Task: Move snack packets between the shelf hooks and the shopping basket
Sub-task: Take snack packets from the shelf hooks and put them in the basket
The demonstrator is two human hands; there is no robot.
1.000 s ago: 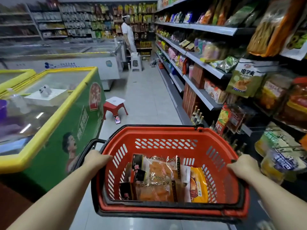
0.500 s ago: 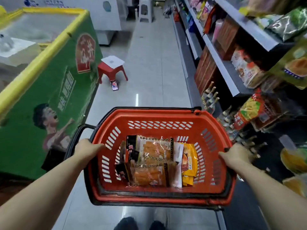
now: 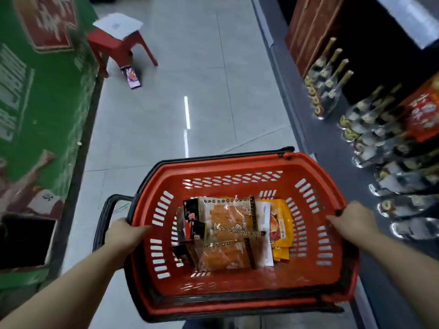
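Note:
A red shopping basket [image 3: 232, 167] with black handles hangs in front of me above the floor. My left hand [image 3: 126, 233] grips its left rim and my right hand [image 3: 351, 222] grips its right rim. Inside lie several snack packets: clear packets of orange snacks [image 3: 228, 231] with black ends, and a yellow packet [image 3: 280, 226] on the right. A red snack packet [image 3: 422, 112] hangs at the right edge of the view; its hook is not visible.
A green freezer chest [image 3: 40, 110] stands close on the left. A red stool [image 3: 118, 41] with a small packet [image 3: 131, 77] on the floor beside it is ahead left. Rows of bottles [image 3: 370, 129] fill the low shelf on the right. Grey tiled aisle runs ahead.
The view has tilted down toward the floor. The basket, held in both hands, has sunk lower and nearer the floor. The upper shelves have left the view.

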